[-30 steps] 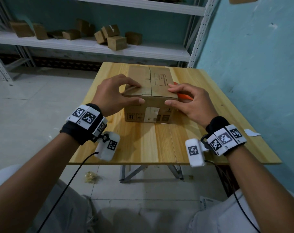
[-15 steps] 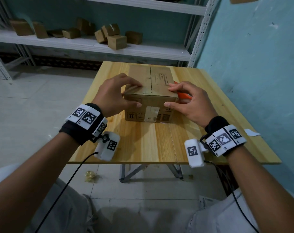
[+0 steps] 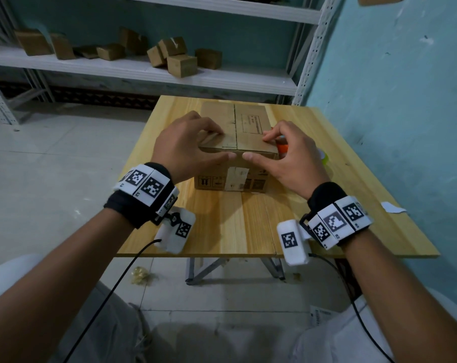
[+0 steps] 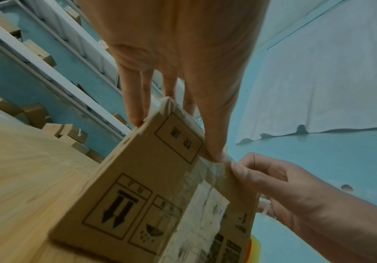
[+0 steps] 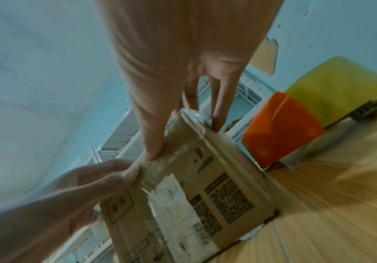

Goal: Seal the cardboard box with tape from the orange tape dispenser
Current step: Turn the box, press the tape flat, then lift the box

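Observation:
A closed cardboard box stands on the wooden table. My left hand has its fingers on the top left and its thumb on the near top edge. My right hand mirrors it on the right, so both pinch that edge and the thumb tips nearly meet at the middle seam. In the wrist views the thumbs press on crinkled clear tape on the box's near face. The orange tape dispenser lies right of the box, mostly hidden behind my right hand.
A yellow-green object lies beyond the dispenser near the blue wall. A white paper scrap sits at the table's right edge. White shelves behind the table hold several small cardboard boxes. The near half of the table is bare wood.
Both thumbs have slid inward along the box's near top edge, from the corners toward the middle seam. My right hand now covers more of the orange dispenser. The box has stayed put.

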Demonstrator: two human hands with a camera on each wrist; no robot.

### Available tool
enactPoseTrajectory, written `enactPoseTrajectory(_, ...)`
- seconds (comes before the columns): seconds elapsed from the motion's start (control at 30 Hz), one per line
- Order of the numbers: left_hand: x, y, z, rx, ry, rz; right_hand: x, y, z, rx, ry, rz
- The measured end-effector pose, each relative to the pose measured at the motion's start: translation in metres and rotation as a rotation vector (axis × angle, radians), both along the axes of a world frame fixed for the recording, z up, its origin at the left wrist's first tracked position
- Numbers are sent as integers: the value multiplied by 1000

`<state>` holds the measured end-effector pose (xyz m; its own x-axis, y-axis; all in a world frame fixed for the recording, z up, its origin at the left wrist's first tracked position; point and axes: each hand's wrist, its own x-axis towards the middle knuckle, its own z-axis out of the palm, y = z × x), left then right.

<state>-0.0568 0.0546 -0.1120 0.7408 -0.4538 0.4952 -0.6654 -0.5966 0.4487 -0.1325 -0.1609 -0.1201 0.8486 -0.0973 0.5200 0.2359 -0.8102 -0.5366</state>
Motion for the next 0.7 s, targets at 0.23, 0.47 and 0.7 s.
enactPoseTrajectory(0.23, -2, 1, -1, 79, 14, -7, -1, 2, 0, -107, 30, -22)
enactPoseTrajectory(0.47, -3, -5, 0, 45, -10, 45, 0, 6, 1, -73, -8, -39)
enactPoseTrajectory(0.7, -3, 0, 1, 71, 9, 4, -1, 1, 0, -97, 23, -5)
